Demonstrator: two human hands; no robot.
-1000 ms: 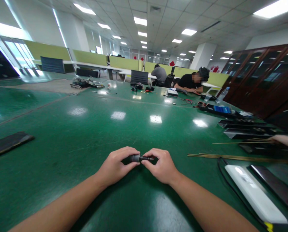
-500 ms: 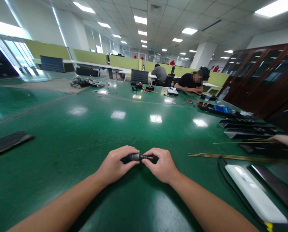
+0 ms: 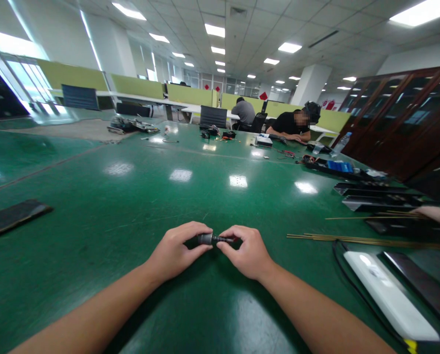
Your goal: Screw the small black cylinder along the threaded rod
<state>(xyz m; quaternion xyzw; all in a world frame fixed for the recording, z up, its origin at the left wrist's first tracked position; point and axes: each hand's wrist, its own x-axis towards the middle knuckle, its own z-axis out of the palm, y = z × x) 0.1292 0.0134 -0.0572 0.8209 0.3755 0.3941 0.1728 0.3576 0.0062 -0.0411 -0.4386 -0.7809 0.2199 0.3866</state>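
Observation:
Over the green table [image 3: 161, 206], my left hand [image 3: 176, 250] pinches a short grey metal cylinder [image 3: 205, 239] between thumb and fingers. A thin dark ridged shaft [image 3: 222, 239] runs out of its right end, in line with it. My right hand [image 3: 247, 251] is closed on this shaft near its far end, thumb below and fingers above. Both pieces lie level, side to side. Whether they are one part or two joined ones I cannot tell. My fingers hide the outer ends.
Brass-coloured rods [image 3: 316, 237] and a white power bank-like case [image 3: 390, 295] with a black cable lie to the right. Another person's hand [image 3: 436, 214] holds rods there. Black metal channels [image 3: 382, 202] lie beyond. A dark flat bar [image 3: 15, 218] is at left. A co-worker [image 3: 288, 123] leans on the far side.

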